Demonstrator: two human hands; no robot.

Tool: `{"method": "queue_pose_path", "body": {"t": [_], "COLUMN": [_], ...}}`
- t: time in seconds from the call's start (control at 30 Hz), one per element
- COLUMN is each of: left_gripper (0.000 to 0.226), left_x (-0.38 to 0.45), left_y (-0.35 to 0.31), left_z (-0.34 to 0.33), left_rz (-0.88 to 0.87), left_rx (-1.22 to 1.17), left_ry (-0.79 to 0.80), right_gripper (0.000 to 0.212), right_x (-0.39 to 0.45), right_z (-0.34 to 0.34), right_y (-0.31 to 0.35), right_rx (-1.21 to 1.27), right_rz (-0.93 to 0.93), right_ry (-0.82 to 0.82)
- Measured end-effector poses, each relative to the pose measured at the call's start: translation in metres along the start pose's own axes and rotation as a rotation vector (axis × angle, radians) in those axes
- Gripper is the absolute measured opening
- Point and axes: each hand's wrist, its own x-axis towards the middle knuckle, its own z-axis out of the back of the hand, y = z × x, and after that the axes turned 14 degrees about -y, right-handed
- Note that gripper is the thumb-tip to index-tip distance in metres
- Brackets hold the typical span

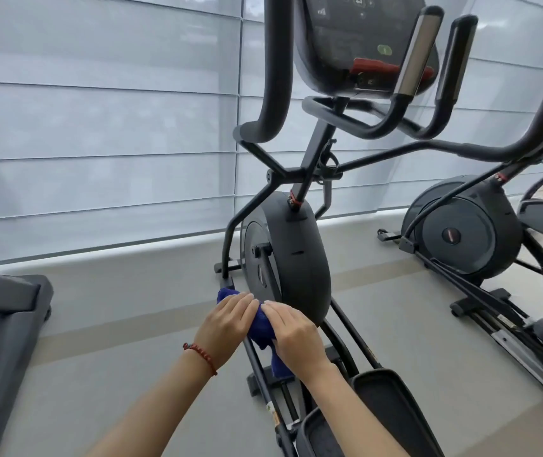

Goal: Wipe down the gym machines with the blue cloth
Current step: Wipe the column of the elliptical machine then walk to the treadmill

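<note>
Hands meet low on the nearest elliptical machine [296,258], just below the dark flywheel housing [291,255]. The left hand [227,319] and the right hand [291,334] both lie on the blue cloth [262,328], which is bunched over the slanted rail [263,384] running from the housing down toward the pedals [392,407]. The fingers of each hand curl loosely over the cloth and press it against the metal; how far the thumbs wrap beneath cannot be told. Two hands seem to be used because the rail is thin and round: the cloth has to be folded around it to clean more than its top face, and a loose tail of fabric hangs beneath the right hand. A red bead bracelet [202,356] sits on the left wrist, clear of the work.

By the look of it, this is the wiping of the lower frame. The console [356,41], the handlebars [418,51] and the second elliptical [468,232] toward the right wall await their turn, as may the treadmill [3,311] at the floor's left edge.
</note>
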Motion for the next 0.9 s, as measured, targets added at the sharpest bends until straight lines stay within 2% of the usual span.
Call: {"method": "queue_pose_path", "body": {"t": [0.13, 0.23, 0.37, 0.53, 0.63, 0.77, 0.83, 0.9], "left_gripper": [0.058, 0.046, 0.034, 0.036, 0.037, 0.039, 0.04, 0.042], "left_x": [-0.022, -0.039, -0.056, -0.072, -0.086, -0.107, -0.118, -0.133], "left_y": [-0.007, -0.011, -0.018, -0.036, -0.047, -0.06, -0.066, -0.071], "left_z": [0.021, 0.035, 0.055, 0.079, 0.093, 0.113, 0.121, 0.13], "left_rz": [0.046, 0.089, 0.1, 0.103, 0.154, 0.233, 0.268, 0.308], "left_rx": [0.017, 0.101, 0.183, 0.228, 0.299, 0.381, 0.421, 0.475], "left_ry": [-0.048, -0.044, -0.05, -0.05, -0.006, 0.02, 0.034, 0.046], "right_gripper": [0.047, 0.054, 0.04, 0.043, 0.045, 0.065, 0.061, 0.047], "right_x": [-0.011, -0.023, -0.035, -0.05, -0.054, -0.053, -0.051, -0.052], "right_z": [-0.012, -0.021, -0.026, -0.027, -0.027, -0.028, -0.028, -0.031], "right_y": [0.026, 0.047, 0.08, 0.114, 0.121, 0.126, 0.131, 0.138], "right_rx": [0.075, 0.14, 0.281, 0.461, 0.538, 0.524, 0.489, 0.49], "right_rz": [-0.051, -0.126, -0.301, -0.482, -0.407, -0.171, -0.064, 0.032], "right_ry": [0.013, 0.011, 0.019, 0.014, 0.022, -0.004, -0.028, -0.039]}}
